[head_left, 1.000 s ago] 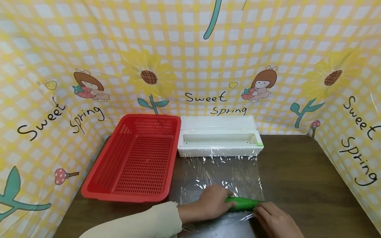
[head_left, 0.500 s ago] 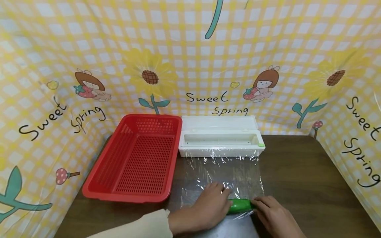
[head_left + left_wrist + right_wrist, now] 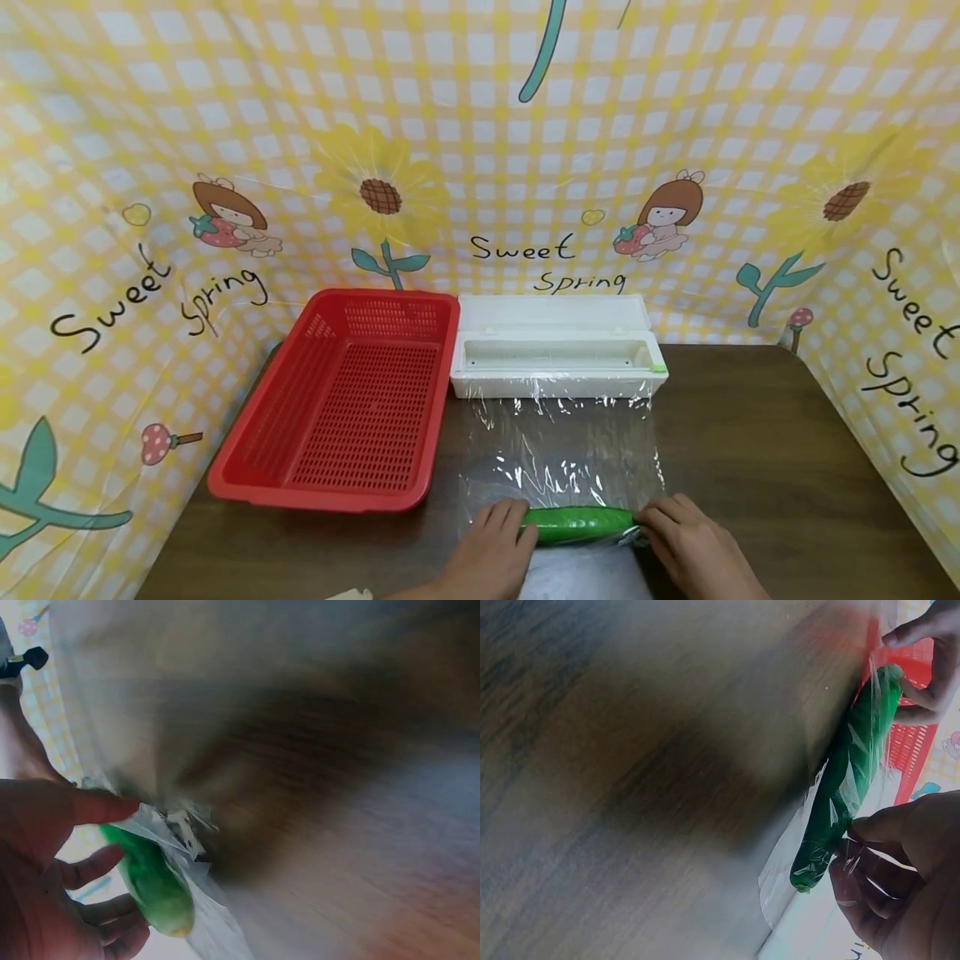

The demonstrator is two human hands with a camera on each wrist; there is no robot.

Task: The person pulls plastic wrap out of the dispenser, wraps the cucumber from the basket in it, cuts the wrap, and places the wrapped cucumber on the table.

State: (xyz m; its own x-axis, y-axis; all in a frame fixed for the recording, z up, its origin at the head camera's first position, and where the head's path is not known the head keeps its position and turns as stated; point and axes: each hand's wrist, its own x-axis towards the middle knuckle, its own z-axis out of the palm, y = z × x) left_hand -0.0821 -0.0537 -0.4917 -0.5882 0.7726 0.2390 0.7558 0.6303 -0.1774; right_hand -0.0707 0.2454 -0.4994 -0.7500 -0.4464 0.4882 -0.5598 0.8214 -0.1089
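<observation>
1. The left hand (image 3: 491, 546) is at the left end of the long, smooth green cucumber (image 3: 581, 525); its fingers are parted and loosely bent, not closed round it, and in the left wrist view its thumb is at the film's edge.
2. The right hand (image 3: 697, 546) is at the cucumber's right end; its thumb and fingers pinch a crinkled bit of the clear, shiny plastic film (image 3: 562, 450).
3. The cucumber lies crosswise between the hands, on the near part of the film; in the right wrist view some film covers its skin.
4. The film runs from the cucumber back to the long white plastic box (image 3: 555, 357), over its front wall; the box's lid (image 3: 555, 315) is raised behind.
5. Left of the box stands a red rectangular perforated plastic basket (image 3: 367, 417); both rest on the dark brown wood-grain table (image 3: 765, 450).
6. Behind hangs a yellow-and-white checked cloth (image 3: 525, 167) printed with sunflowers and "Sweet Spring".
</observation>
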